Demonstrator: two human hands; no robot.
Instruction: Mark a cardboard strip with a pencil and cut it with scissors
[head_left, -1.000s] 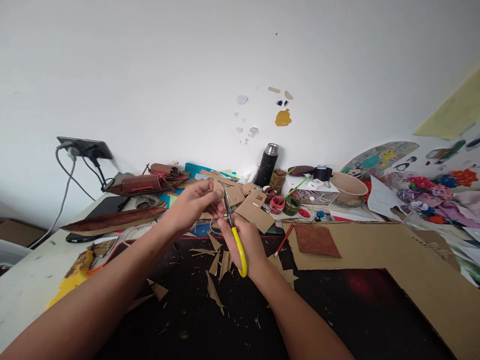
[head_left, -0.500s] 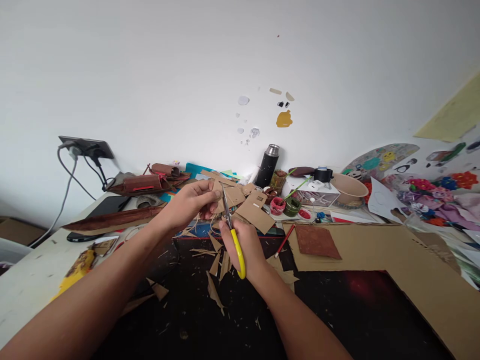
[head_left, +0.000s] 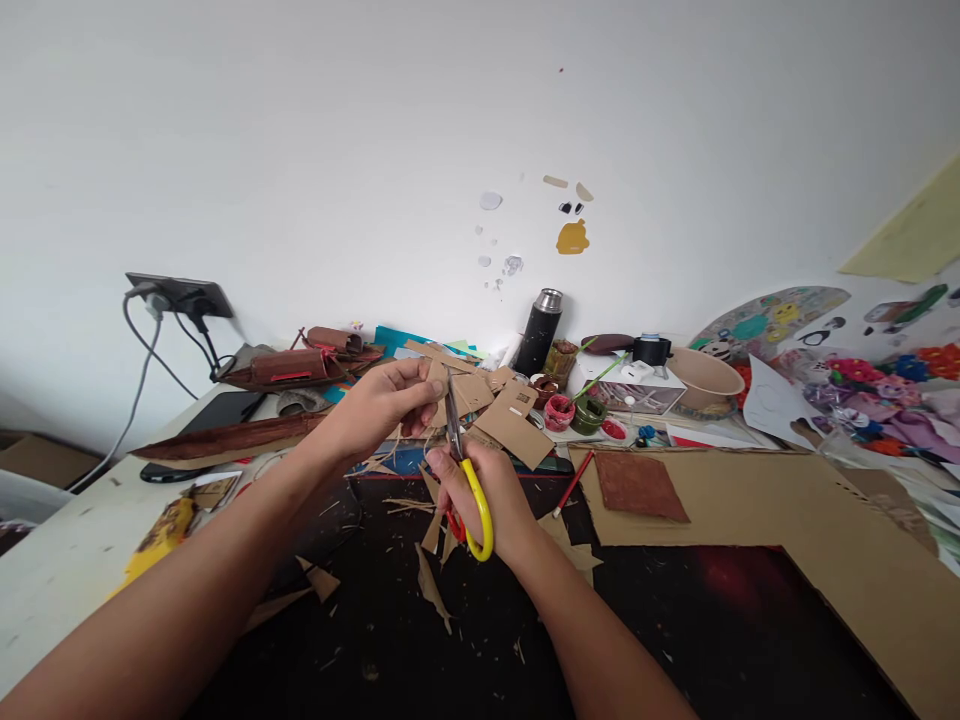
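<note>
My left hand pinches a small brown cardboard piece above the desk. My right hand grips yellow-handled scissors, fingers through the loops, blades pointing up at the cardboard piece right beside my left fingertips. A thin curl of cardboard hangs under the piece. Several cardboard offcuts lie on the black mat below both hands.
A large L-shaped cardboard sheet with a brown square on it lies at the right. Paint pots, a black flask, a bowl, cardboard tags and rolls crowd the back. A wall socket with cables is at the left.
The scissor handles have spread apart, showing a red inner grip. My right hand has dropped a little. My left hand keeps the cardboard piece in the same place.
</note>
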